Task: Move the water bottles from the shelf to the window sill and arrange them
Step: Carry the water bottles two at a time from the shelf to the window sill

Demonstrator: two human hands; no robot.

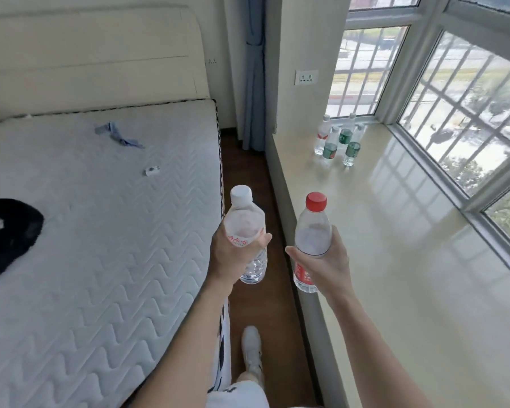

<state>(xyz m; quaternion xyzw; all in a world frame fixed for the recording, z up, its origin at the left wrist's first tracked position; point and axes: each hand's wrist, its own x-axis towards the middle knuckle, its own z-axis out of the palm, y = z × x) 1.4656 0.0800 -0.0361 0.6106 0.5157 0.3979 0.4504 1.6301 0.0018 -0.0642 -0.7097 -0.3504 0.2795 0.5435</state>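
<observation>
Beside sill [395, 245], red-capped bottle [312, 231], white-capped bottle [243, 219]

Both bare forearms reach forward side by side — left hand [233, 256] wrapped round a white-capped bottle [243, 217], right hand [326, 262] round a red-capped bottle [312, 229].

Window sill [395, 231]: cluster of bottles [330, 147] upright at far end. Mattress [100, 231]: black cloth [9, 228] left, blue cloth [115, 135] near headboard, small white object [152, 171] between.
</observation>
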